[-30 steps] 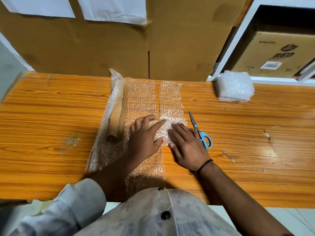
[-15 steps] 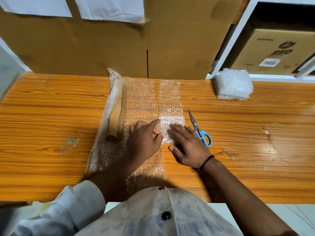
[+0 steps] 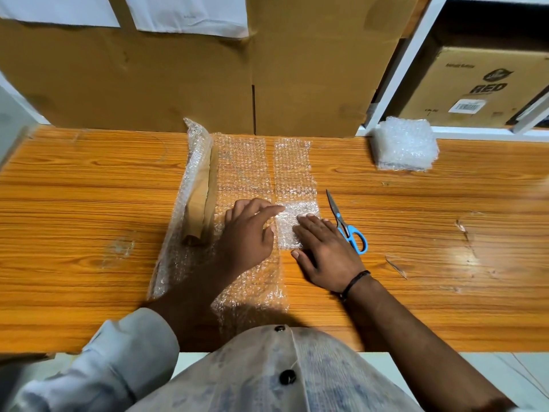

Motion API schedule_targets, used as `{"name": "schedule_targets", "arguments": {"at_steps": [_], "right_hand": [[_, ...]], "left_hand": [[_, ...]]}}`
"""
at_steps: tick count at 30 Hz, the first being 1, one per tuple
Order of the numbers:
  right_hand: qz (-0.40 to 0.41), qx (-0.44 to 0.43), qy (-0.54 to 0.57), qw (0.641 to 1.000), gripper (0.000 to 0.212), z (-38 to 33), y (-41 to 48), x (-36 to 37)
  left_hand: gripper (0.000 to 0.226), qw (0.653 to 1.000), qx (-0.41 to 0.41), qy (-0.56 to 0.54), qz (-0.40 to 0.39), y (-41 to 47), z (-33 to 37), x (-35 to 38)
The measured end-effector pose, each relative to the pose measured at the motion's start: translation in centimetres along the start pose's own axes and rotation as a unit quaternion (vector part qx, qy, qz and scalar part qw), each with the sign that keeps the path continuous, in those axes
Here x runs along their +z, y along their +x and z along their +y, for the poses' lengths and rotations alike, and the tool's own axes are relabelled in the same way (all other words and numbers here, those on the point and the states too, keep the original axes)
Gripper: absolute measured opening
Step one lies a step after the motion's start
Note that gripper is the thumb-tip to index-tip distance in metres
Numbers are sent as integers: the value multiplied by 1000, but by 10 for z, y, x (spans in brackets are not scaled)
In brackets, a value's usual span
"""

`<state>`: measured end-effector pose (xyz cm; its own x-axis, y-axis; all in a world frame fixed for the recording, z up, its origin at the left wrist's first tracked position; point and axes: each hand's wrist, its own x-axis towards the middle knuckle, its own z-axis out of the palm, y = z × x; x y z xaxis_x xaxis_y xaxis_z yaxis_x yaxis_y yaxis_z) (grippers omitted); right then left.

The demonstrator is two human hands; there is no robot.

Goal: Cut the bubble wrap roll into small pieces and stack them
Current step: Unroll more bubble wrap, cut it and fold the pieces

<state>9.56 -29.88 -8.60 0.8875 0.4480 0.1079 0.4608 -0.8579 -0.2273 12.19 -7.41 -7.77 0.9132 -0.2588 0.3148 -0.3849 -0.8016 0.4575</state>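
Orange wood-grain table (image 3: pixel 89 203), I log: small bubble wrap piece (image 3: pixel 297 209) beneath straight fingers (image 3: pixel 310 226) of my right hand (image 3: pixel 326 251); left hand (image 3: pixel 246 233) flat, index tip touching its left edge; blue scissors (image 3: pixel 347 230) just beside.

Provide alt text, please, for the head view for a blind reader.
A person's left hand and right hand press a folded clear bubble wrap strip flat on an orange wooden table; blue-handled scissors lie beside the right hand, a stack of cut bubble wrap pieces farther right.
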Motion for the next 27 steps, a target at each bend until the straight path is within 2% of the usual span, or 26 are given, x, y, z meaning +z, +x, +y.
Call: {"name": "schedule_targets", "arguments": {"at_steps": [3,6,8,13,17,19,23,27], "right_hand": [[11,7,4,1000,60,-5,1,0],[20,10,11,1000,61,-6,0,1],[31,4,7,999,57,-5,0,1],[105,-55,0,993,25,1,3,-1],[122,-25,54,991,29,-2,11,-23],[119,1,93,989,27,-2,19,-36],[107,39,156,981,18,11,50,-55],[122,78,164,976,20,26,90,-73]], "left_hand": [[66,994,55,28,-95,8,-5,-4],[75,978,46,63,-191,16,-5,-7],[78,973,37,80,-212,19,-5,-6],[83,979,57,73,-182,20,-5,-7],[87,983,59,65,-162,27,-7,-14],[78,986,57,49,-152,31,-10,-14],[25,992,41,20,-118,40,-13,-8],[27,992,-62,-58,-93,53,-8,-2]]}}
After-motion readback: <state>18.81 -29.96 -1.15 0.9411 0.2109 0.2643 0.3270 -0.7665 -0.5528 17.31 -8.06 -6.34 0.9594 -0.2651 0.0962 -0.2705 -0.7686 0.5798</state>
